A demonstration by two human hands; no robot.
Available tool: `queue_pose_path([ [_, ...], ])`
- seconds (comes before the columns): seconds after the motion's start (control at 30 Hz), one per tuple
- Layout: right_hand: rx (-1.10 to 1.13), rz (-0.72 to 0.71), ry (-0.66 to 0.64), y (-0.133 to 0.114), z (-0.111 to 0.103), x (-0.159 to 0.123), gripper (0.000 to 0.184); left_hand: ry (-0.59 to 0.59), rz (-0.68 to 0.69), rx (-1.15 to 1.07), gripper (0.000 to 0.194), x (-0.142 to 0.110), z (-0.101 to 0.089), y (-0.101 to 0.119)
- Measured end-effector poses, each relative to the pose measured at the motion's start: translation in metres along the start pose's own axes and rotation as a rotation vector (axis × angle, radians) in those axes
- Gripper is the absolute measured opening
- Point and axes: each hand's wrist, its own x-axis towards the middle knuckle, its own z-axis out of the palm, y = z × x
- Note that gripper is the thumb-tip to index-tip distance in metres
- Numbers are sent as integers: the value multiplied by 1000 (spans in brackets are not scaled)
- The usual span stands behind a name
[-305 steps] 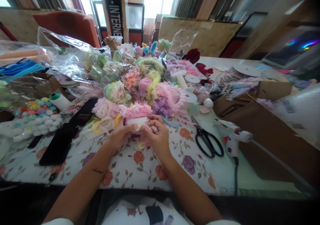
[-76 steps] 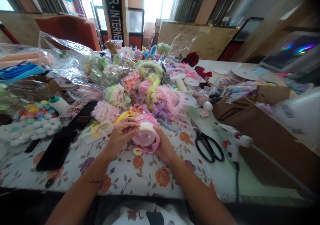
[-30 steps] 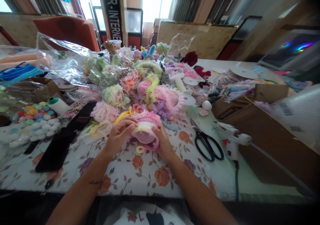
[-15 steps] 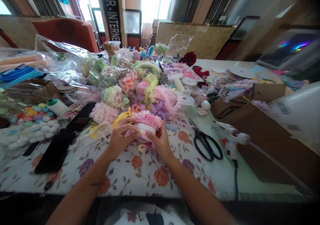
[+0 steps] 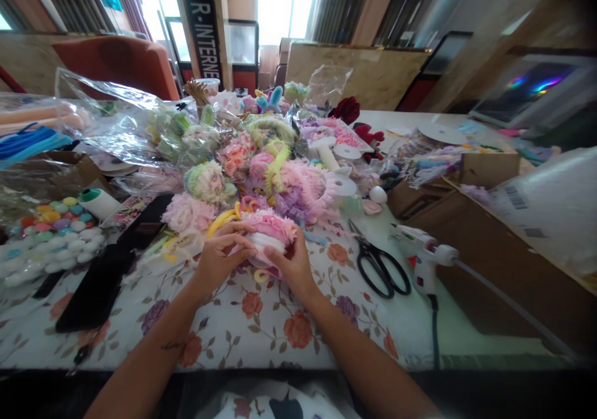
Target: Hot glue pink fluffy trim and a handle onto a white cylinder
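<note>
Both hands grip a round pink and white craft piece (image 5: 267, 242) with a ruffled, fluffy pink top and a white band around its side. My left hand (image 5: 222, 252) has its fingers and thumb pressed on the near left side. On the right, my right hand (image 5: 291, 263) wraps the edge, its thumb on the white band. Yellow pipe-cleaner-like strands (image 5: 222, 220) curve just behind my left fingers. A small yellow curl (image 5: 261, 276) pokes out under the piece. Its underside and far side are hidden.
Black-handled scissors (image 5: 381, 267) and a white glue gun (image 5: 422, 254) lie to the right, beside a cardboard box (image 5: 476, 263). A black phone (image 5: 91, 298) and pompoms (image 5: 60, 245) are left. Behind my hands spreads a heap of fluffy trims (image 5: 303, 183) on a flowered cloth (image 5: 224, 338).
The view has shifted slightly, so the table things appear a little further left. Both hands keep the same hold on the pink and white piece.
</note>
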Motion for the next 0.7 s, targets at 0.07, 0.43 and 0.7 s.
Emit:
queue_pose_path([
  [0.07,19,8,-8,-2,1,0,54,3,-9,-25,4,0,0,-2],
  [0.43,111,89,-23,-4,1,0,48,22,-73,-160,6,-1,-1,-8],
  [0.7,107,66,-30,-7,3,-2,50,28,-93,-101,6,-3,-3,-9],
])
